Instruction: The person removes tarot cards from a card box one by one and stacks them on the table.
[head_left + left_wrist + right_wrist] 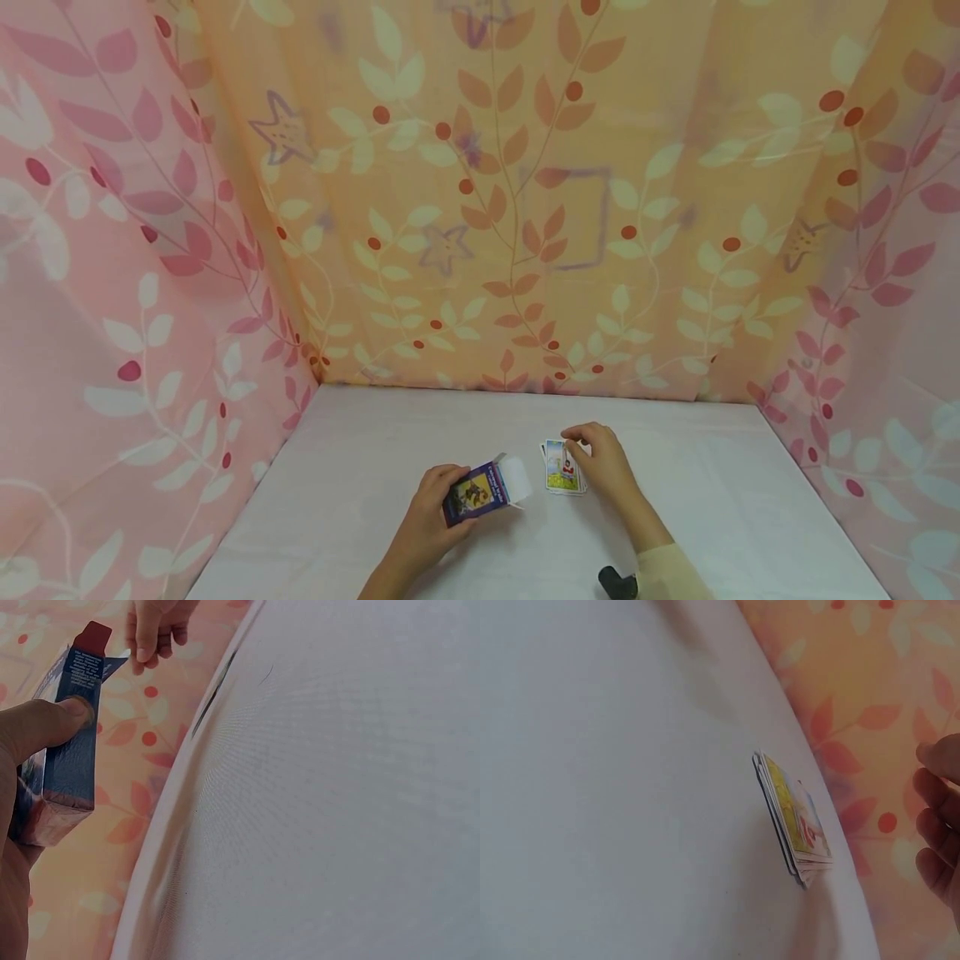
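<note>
My left hand (438,508) grips a dark blue card box (480,493) with a yellow picture on its front. The box's flap end points right, its flaps standing out. In the left wrist view the thumb lies across the narrow printed side of the box (71,754). A small, slightly uneven stack of picture cards (561,475) lies face up on the table to the right of the box. Over the far right part of the stack is my right hand (600,458), fingers loosely bent. The right wrist view shows those fingers apart from the cards (799,814), with nothing between them.
A white cloth covers the table (420,433). Behind it hangs an orange leaf-patterned curtain (495,275), with pink patterned curtains (135,333) along both sides. A small black object (618,582) shows beside the right sleeve at the bottom edge.
</note>
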### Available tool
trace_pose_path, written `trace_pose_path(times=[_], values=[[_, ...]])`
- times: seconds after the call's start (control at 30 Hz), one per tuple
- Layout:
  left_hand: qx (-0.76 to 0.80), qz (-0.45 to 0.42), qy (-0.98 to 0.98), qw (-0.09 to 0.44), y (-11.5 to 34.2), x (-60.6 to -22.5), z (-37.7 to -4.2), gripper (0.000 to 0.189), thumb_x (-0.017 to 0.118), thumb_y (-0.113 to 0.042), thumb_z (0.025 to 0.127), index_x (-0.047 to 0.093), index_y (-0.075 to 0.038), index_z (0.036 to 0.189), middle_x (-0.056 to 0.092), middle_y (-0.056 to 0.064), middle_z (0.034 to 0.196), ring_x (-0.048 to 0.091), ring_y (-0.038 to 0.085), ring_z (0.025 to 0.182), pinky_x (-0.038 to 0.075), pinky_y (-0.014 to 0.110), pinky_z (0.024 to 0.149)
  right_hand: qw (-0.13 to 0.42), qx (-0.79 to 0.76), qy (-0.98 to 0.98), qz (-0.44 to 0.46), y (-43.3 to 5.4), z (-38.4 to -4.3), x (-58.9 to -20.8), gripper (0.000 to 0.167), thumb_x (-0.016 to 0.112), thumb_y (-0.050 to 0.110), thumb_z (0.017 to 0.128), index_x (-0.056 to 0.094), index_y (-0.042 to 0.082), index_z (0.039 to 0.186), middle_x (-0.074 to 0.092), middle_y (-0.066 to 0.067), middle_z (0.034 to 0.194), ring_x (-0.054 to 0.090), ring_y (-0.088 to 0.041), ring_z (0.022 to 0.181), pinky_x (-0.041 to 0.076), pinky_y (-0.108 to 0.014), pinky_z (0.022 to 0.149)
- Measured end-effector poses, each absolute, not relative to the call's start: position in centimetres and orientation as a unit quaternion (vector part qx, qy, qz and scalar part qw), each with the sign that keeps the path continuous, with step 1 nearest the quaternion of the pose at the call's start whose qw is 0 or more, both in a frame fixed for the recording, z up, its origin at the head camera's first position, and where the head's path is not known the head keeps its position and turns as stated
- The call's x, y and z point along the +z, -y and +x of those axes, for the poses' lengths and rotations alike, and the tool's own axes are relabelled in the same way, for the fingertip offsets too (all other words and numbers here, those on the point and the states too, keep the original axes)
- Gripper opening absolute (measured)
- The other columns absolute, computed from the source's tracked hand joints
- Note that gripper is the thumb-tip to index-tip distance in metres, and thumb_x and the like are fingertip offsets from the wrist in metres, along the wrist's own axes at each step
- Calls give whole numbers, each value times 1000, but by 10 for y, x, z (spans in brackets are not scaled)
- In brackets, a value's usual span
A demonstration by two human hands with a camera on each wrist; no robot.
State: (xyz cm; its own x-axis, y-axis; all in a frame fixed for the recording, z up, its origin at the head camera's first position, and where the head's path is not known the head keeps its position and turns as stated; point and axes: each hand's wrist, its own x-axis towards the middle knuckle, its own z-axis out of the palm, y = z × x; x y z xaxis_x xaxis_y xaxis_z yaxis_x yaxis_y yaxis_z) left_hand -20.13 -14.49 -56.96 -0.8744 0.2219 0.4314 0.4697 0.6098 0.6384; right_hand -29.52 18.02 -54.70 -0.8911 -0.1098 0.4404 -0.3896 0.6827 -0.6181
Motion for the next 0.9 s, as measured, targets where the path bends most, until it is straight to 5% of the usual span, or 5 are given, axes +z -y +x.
trace_pose_path(times=[0.23,0.9], values=[[-390,-198,885,161,145,-569,-201,82,94,-24,74,52,-25,145,51,-7,138,52,12,123,52,43,104,217,381,887,145,-174,-279,-544,11,77,8,90,78,13,99,72,5,94,57,-17,90,47,-37,81],[-410,-195,879,148,145,-568,-200,81,94,-23,74,53,-27,144,50,-11,137,52,9,122,52,40,104,178,428,879,113,-164,-234,-532,18,77,12,92,75,25,104,65,15,95,56,-13,91,48,-34,77]])
